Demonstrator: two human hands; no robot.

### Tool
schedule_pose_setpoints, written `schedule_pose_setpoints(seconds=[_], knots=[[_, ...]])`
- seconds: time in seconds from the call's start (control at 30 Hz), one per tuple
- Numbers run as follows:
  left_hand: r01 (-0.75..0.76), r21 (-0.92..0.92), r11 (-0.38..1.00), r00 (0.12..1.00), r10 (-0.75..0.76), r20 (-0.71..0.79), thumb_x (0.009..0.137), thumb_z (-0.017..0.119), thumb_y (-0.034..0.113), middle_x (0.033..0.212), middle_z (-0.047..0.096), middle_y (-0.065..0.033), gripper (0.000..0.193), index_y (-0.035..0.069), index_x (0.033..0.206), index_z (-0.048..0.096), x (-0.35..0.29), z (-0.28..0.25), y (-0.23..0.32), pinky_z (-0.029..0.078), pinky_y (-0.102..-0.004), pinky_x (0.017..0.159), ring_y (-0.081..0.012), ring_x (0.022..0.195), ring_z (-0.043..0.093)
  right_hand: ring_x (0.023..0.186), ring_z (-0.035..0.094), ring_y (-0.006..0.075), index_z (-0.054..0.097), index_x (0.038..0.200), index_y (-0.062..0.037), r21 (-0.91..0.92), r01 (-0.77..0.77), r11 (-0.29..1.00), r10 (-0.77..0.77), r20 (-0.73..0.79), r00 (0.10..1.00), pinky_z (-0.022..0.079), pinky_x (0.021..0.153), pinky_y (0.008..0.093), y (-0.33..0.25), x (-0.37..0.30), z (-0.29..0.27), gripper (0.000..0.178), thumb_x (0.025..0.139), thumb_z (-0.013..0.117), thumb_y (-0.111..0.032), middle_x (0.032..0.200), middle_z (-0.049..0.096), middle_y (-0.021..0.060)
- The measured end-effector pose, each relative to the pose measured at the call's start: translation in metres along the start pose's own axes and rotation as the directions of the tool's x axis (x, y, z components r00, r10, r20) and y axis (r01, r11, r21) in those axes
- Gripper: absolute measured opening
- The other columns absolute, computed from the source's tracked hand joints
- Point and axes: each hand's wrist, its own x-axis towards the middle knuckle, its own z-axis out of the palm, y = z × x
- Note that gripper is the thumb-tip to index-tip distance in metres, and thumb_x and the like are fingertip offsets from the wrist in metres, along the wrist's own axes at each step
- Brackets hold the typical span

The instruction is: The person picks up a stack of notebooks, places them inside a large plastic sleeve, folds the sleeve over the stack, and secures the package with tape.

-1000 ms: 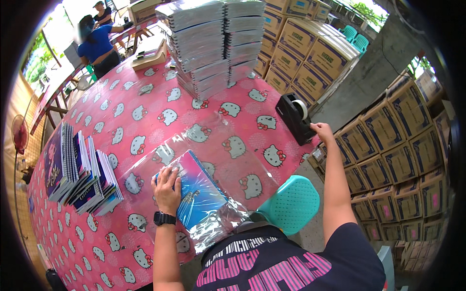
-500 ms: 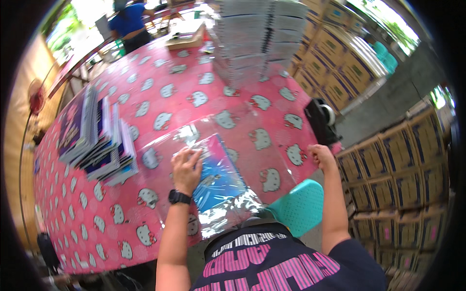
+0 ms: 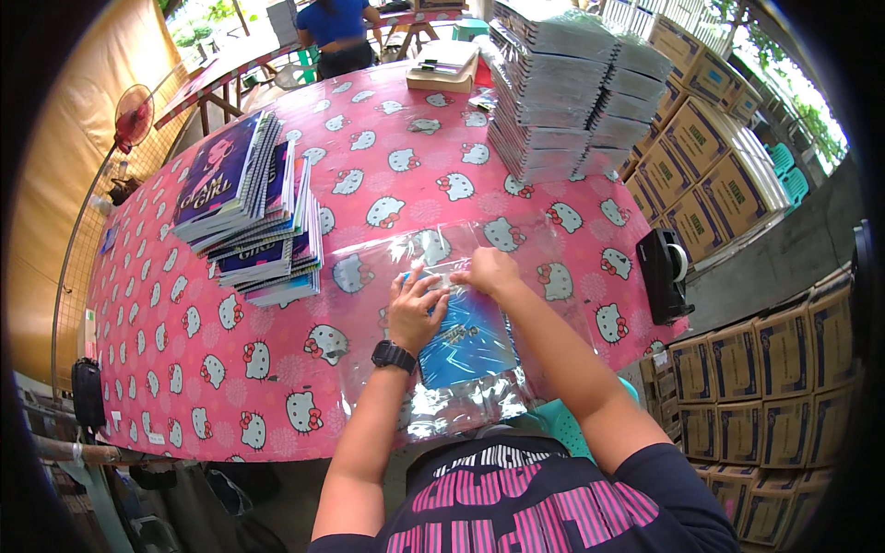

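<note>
Notebook (image 3: 468,355) with a blue cover lies beneath clear film (image 3: 452,407) on a pink worktop (image 3: 286,348), directly in front of the person. The left hand (image 3: 415,311) rests over its upper left part, grip spread; the right hand (image 3: 487,274) bunches its fingers near the upper edge, though whether that grip pinches film cannot be told. The notebook looks light and fairly stiff, best held by its sides; the film seems soft, slippery and easily creased, best taken at a free edge.

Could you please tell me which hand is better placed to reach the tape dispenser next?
Probably the right hand: it is nearer the tape dispenser, while the left hand rests farther left, at the blue notebook.
</note>
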Motion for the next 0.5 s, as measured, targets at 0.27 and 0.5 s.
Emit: schedule_pose_setpoints(seconds=[0.27,0.5], knots=[[0.699,-0.462,0.547,0.697,-0.665,0.268,0.091,0.050,0.019,0.118,0.059,-0.0215,0.048,-0.006,0.132,0.043,-0.101,-0.023,0.037,0.047,-0.0335,0.085,-0.0263,0.103,0.060,0.068,0.061,0.0153,0.058,0.119,-0.0016,0.646,-0.036,0.762,-0.063,0.130,0.989,0.048,0.059,0.0319,0.089,-0.103,0.027,0.055,0.074,0.076,-0.028,0.082,0.066,0.0101],[0.389,-0.473,0.791,0.912,-0.403,0.076,0.077,0.063,0.006,0.118,0.058,-0.0142,0.056,-0.004,0.128,0.044,-0.025,-0.089,0.036,0.050,-0.0281,0.081,-0.0201,0.089,0.061,0.096,0.057,0.0230,0.039,0.136,-0.0041,0.562,0.420,0.713,-0.351,-0.232,0.907,0.045,0.087,0.0320,0.070,-0.093,-0.050,0.080,0.068,0.079,-0.017,0.106,0.058,0.0083]])
